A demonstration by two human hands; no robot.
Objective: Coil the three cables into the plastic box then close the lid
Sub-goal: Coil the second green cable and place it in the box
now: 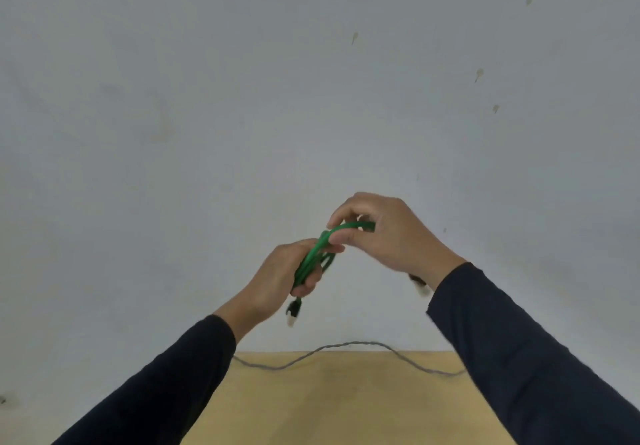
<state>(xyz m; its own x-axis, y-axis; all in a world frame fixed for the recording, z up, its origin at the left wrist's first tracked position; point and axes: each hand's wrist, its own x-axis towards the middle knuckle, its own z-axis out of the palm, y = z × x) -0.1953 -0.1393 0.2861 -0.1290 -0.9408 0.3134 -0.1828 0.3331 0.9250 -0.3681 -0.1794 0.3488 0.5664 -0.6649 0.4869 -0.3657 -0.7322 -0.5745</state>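
Note:
A green cable is bunched into loops and held up in front of the wall. My left hand grips the lower part of the loops, and a plug end dangles below it. My right hand pinches the upper bend of the same cable. Another plug hangs just under my right wrist. A thin grey cable lies in a wavy line along the far edge of the wooden table. No plastic box is in view.
A plain pale wall with a few small marks fills most of the view. My dark sleeves cover both sides of the table.

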